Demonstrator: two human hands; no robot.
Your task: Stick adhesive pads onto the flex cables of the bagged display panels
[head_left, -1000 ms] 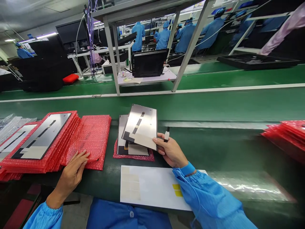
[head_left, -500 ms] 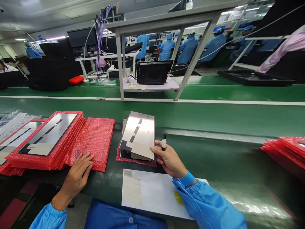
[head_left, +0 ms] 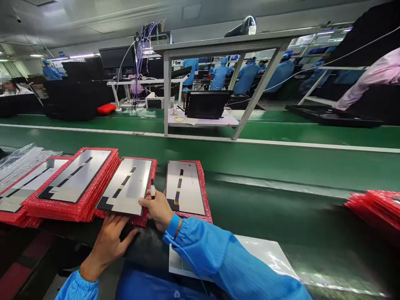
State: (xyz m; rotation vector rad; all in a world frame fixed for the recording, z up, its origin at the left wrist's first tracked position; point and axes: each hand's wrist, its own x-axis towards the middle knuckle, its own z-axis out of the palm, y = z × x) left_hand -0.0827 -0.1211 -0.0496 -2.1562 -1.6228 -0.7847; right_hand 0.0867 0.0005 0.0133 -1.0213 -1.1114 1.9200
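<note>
A silvery display panel point(head_left: 130, 183) with a dark strip lies over red bubble wrap point(head_left: 153, 173). My right hand point(head_left: 161, 210) pinches its right edge, with a black-and-white marker pen point(head_left: 152, 189) tucked upright between the fingers. At the panel's near edge is my left hand point(head_left: 109, 239), its fingers stretched out and thumb spread. Its fingertips are partly hidden at the panel's edge. To the right of my right hand lies another display panel point(head_left: 190, 187) on red bubble wrap, a small yellow outline near its lower corner.
Left of my hands, a stack of red bubble-wrap sheets point(head_left: 78, 214) carries another panel. Clear plastic wrap point(head_left: 28, 164) lies beyond. A white sheet point(head_left: 265, 252) sits under my right forearm; more red wrap point(head_left: 371, 212) is far right. A metal frame point(head_left: 167, 96) stands behind the bench.
My right hand has moved left, carrying the top display panel from the right pile onto the red wrap by my left hand. The panel beneath it now shows.
</note>
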